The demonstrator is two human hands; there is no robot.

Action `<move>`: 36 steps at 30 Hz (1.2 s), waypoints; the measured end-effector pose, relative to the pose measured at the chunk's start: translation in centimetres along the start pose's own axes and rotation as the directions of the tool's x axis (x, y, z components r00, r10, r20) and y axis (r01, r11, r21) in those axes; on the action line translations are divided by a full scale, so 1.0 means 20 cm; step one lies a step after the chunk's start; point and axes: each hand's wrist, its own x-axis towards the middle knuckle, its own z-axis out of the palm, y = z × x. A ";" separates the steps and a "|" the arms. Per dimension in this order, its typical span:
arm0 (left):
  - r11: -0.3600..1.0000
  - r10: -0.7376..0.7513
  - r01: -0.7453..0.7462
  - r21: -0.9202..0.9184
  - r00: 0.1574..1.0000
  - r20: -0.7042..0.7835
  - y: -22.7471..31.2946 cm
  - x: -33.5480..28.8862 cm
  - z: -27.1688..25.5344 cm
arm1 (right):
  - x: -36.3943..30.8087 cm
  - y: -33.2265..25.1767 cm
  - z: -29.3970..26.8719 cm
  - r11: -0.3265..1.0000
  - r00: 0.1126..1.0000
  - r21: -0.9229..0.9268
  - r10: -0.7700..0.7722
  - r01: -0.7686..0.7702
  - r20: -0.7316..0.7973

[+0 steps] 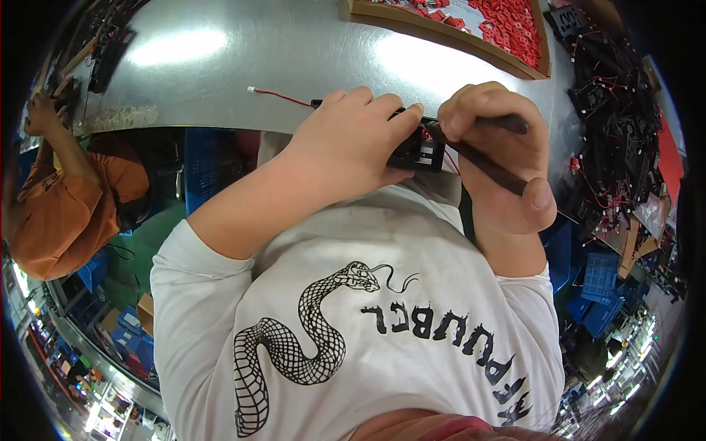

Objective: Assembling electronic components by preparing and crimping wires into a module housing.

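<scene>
The left hand [353,143] is closing around a small black square plastic fan [421,151], with the fingers lying over its top. The right hand [500,158] is gripping a dark slim rod-shaped tool [489,165], and its tip is touching the fan at the 3 o'clock side. The two hands are meeting just above the near edge of the shiny grey metal table [294,59]. A thin red wire with a white plug [276,94] is running out from the fan toward 10 o'clock. At 1 o'clock a shallow wooden tray of small red plastic parts [507,29] is lying. At 3 o'clock a pile of black fans with wires [614,125] is resting. At 9 o'clock another person in an orange shirt [59,198] is working.
</scene>
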 end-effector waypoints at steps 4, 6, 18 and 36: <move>1.000 0.025 -0.025 0.000 0.999 -0.031 -0.01 0.00 0.00 | 0.17 0.05 -0.13 0.973 0.846 0.197 -0.204 0.120 0.492; 0.995 0.082 -0.083 -0.054 0.996 -0.024 -0.04 0.03 0.00 | 0.25 0.01 -0.15 0.964 0.667 0.255 -0.235 0.069 0.707; 0.993 0.023 -0.011 0.117 0.995 -0.101 0.00 -0.01 0.04 | 0.05 0.01 -0.20 0.832 0.972 0.519 -0.233 0.196 0.007; 0.998 -0.001 0.006 0.055 0.995 -0.096 0.01 0.01 0.03 | -0.07 0.16 -0.09 0.852 0.859 0.169 -0.509 0.495 0.050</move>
